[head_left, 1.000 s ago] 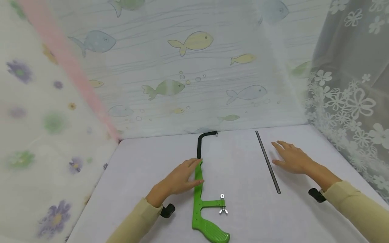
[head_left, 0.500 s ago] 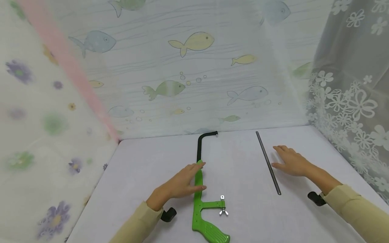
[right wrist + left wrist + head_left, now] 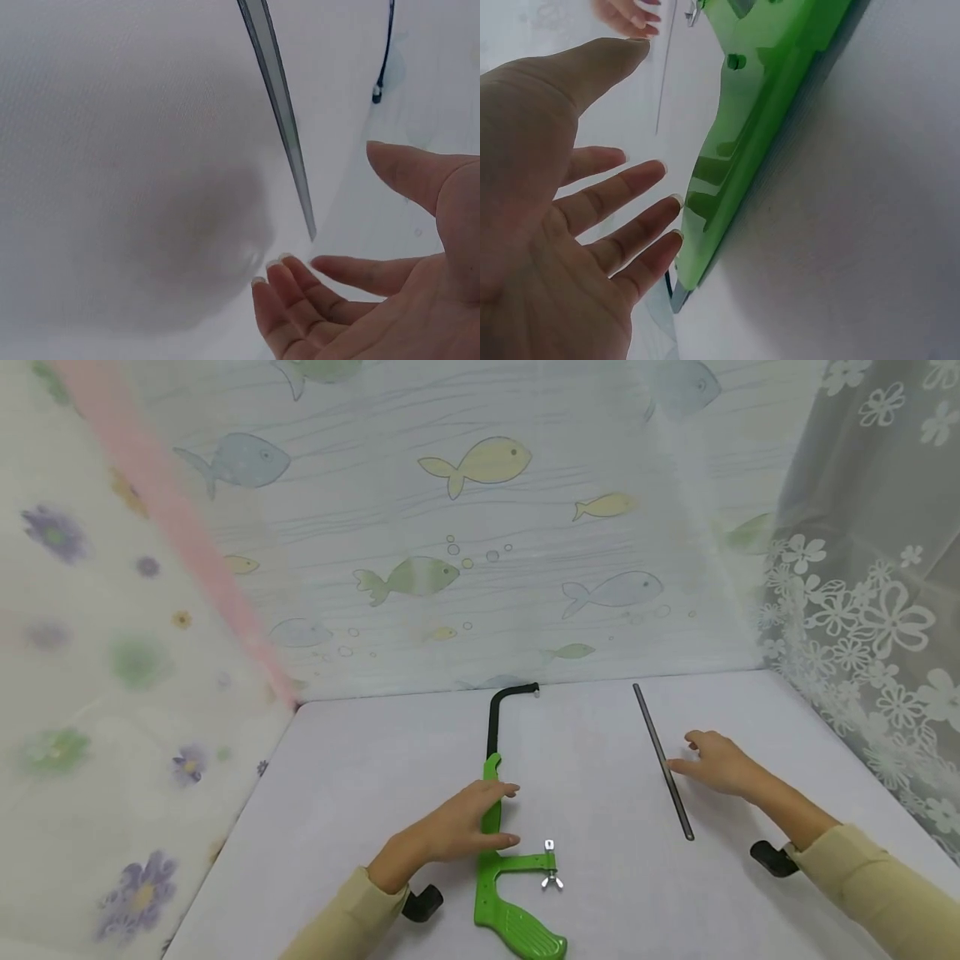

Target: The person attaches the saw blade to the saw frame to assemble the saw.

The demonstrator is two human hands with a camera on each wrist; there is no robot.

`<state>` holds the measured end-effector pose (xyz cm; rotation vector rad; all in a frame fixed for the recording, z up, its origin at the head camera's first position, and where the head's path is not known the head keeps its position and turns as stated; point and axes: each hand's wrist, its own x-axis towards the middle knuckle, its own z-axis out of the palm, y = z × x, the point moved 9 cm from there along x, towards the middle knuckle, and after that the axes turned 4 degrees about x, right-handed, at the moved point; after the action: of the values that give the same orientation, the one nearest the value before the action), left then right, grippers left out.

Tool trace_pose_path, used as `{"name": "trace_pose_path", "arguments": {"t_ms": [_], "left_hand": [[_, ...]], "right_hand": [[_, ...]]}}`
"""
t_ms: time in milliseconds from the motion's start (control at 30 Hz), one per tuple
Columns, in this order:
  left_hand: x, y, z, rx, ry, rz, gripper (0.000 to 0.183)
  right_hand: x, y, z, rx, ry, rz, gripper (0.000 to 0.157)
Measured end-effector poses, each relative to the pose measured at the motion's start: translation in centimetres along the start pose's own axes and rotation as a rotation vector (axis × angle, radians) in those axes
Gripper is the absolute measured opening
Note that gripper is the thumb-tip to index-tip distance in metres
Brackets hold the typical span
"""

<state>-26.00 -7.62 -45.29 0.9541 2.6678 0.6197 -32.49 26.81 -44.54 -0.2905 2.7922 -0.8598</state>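
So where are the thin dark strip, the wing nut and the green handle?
Thin dark strip (image 3: 283, 110): right wrist view, around mid-length.
Wing nut (image 3: 552, 881): head view, between its wings.
Green handle (image 3: 528, 930): head view, ribbed side.

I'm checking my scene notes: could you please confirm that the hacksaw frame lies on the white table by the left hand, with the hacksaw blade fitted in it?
Not quite: the hacksaw blade is not fitted; the head view shows it lying apart from the hacksaw frame, near the right hand. The rest stands.
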Motion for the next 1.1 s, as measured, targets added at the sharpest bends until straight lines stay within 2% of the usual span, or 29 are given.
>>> {"name": "trace_pose_path", "arguments": {"t_ms": [200,633,900,1100], "left_hand": [[0.1,0.1,0.3,0.046,-0.008,0.022,0.066],[0.8,1.0,0.8,0.063,-0.061,0.107,0.051],[1.3,1.4,1.3,0.107,-0.06,0.16,0.045],[1.5,1.1,1.7,0.119,-0.07,0.176,0.041]], "right_hand": [[-0.1,0.1,0.2,0.043,0.009,0.062,0.064],[0.0,-0.1,1.0,0.127,0.059,0.096,0.044],[0.4,-0.2,1.5,0.13,0.102,0.091,0.03],[0.9,-0.3,1.9,0.119,0.125,0.128,0.024]]}}
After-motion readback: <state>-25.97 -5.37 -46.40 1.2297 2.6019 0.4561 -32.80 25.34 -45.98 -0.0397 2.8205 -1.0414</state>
